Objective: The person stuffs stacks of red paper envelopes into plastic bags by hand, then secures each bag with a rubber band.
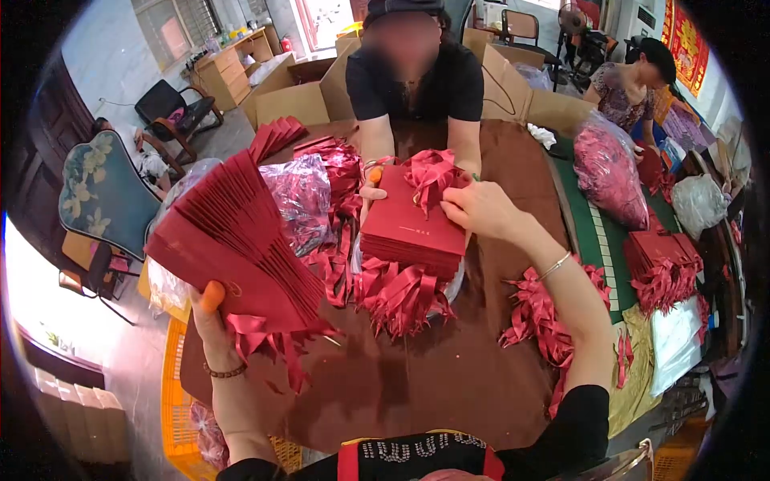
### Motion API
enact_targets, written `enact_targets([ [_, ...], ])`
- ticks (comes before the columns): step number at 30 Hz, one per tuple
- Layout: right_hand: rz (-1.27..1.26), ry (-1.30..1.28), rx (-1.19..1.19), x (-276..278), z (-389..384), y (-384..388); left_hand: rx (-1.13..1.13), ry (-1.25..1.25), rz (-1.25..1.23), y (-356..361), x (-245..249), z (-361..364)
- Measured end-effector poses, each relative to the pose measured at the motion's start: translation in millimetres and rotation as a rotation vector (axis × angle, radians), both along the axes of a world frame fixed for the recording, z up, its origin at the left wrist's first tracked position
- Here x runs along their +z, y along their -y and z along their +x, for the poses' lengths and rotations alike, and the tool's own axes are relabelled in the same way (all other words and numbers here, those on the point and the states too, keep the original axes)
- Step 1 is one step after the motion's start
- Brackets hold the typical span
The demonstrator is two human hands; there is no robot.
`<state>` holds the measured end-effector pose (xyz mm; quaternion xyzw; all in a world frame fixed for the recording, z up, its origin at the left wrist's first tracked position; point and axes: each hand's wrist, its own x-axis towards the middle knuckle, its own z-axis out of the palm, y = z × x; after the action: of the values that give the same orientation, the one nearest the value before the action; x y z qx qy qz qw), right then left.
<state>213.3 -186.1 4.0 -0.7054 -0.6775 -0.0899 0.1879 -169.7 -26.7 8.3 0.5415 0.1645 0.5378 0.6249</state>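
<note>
Clamping a fan of stiff red envelopes, the left hand shows only its thumb, while the right hand meets a ribbon-topped square stack, grip unclear.

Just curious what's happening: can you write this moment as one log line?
left hand holds fanned red envelopes | right hand on envelope stack beside ribbons | co-worker's hand at stack's far edge

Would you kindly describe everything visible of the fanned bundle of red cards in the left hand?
The fanned bundle of red cards is a thick sheaf of flat, matte, paper-like pieces, spread out and tilted up-left. The left hand grips its lower edge, an orange thumb cover pressed on the front card. Red ribbon tassels hang from its lower end, above the brown table.
</note>
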Motion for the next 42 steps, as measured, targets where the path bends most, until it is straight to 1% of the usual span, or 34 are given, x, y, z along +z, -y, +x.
enact_targets([
  [2, -0.105, 0.038, 0.113, 13, -3, -9, -0.042, 0.009, 0.004, 1, 6, 10],
  [3, -0.183, 0.007, 0.167, 21, -5, -12, -0.051, -0.004, -0.009, 4, 10, 14],
  [4, -0.187, 0.003, 0.169, 17, -2, -18, -0.062, -0.017, -0.019, 5, 13, 17],
  [6, -0.188, 0.081, 0.272, 12, 0, -29, -0.092, -0.054, -0.003, 7, 20, 22],
  [7, -0.247, 0.143, 0.253, 15, -1, -31, -0.124, -0.09, 0.016, 7, 22, 24],
  [8, -0.245, 0.141, 0.253, 18, -2, -34, -0.123, -0.092, 0.018, 7, 24, 28],
  [10, -0.097, 0.171, 0.242, 25, -2, -39, -0.183, -0.03, 0.057, 7, 26, 34],
  [11, 0.086, 0.163, 0.282, 20, 7, -47, -0.186, -0.033, 0.058, 4, 30, 37],
  [12, 0.086, 0.163, 0.28, 22, 16, -52, -0.163, -0.061, 0.038, -1, 34, 41],
  [13, 0.098, 0.071, 0.202, 25, 24, -56, -0.139, -0.089, 0.015, 2, 49, 53],
  [14, 0.109, -0.024, 0.126, 26, 32, -62, -0.117, -0.067, -0.079, 15, 64, 69],
  [15, 0.09, -0.004, 0.094, 18, 47, -69, -0.175, -0.132, -0.087, 4, 69, 78],
  [16, -0.066, -0.022, -0.016, 18, 52, -71, -0.231, -0.197, -0.09, -2, 79, 89],
  [18, -0.23, -0.272, -0.034, 1, 67, -80, -0.285, -0.173, -0.33, 18, 98, 123],
  [19, -0.219, -0.279, -0.038, -6, 72, -83, -0.419, -0.221, -0.261, -1, 87, 128],
  [20, -0.146, -0.378, 0.012, -13, 77, -84, -0.698, -0.229, -0.172, -21, 80, 141],
  [21, -0.072, -0.478, 0.058, -21, 82, -85, -0.721, -0.264, -0.25, -9, 85, 154],
  [22, -0.061, -0.49, 0.045, -31, 90, -89, -0.744, -0.302, -0.328, 6, 88, 168],
  [24, -0.188, -0.344, 0.246, -40, 109, -102, -0.733, -0.403, -0.353, 3, 72, 195],
  [25, -0.102, -0.37, 0.638, -22, 117, -100, -0.736, -0.477, -0.35, 5, 67, 204],
  [26, -0.082, -0.385, 0.63, -21, 118, -101, -0.742, -0.502, -0.343, 8, 66, 209],
  [28, -0.157, -0.452, 0.474, -32, 123, -110, -0.677, -0.645, -0.319, 13, 65, 219],
  [29, -0.196, -0.486, 0.399, -40, 124, -117, -0.682, -0.619, -0.283, 1, 51, 222],
  [30, -0.238, -0.52, 0.325, -50, 127, -124, -0.697, -0.651, -0.296, -2, 44, 223],
  [32, -0.33, -0.589, 0.182, -76, 138, -143, -0.705, -0.681, -0.291, -4, 41, 220],
  [33, -0.093, -0.089, 0.523, -71, 138, -146, -0.704, -0.695, -0.289, 1, 41, 219],
  [34, -0.085, -0.098, 0.521, -71, 138, -144, -0.696, -0.662, -0.288, 7, 41, 218],
  [35, -0.171, -0.1, 0.483, -70, 139, -141, -0.689, -0.628, -0.288, 12, 43, 218],
  [36, -0.258, -0.104, 0.444, -47, 123, -121, -0.692, -0.639, -0.288, 15, 45, 219],
  [37, -0.373, -0.455, 0.232, -20, 99, -93, -0.669, -0.653, -0.341, 18, 47, 220],
  [38, -0.374, -0.465, 0.233, -24, 101, -96, -0.642, -0.666, -0.395, 20, 47, 220],
  [40, -0.284, -0.33, 0.32, -18, 96, -94, -0.638, -0.686, -0.388, 21, 46, 221],
  [41, -0.311, -0.479, 0.201, -17, 94, -90, -0.615, -0.714, -0.37, 18, 44, 220],
  [42, -0.311, -0.485, 0.204, -20, 94, -93, -0.591, -0.743, -0.351, 18, 43, 219],
])
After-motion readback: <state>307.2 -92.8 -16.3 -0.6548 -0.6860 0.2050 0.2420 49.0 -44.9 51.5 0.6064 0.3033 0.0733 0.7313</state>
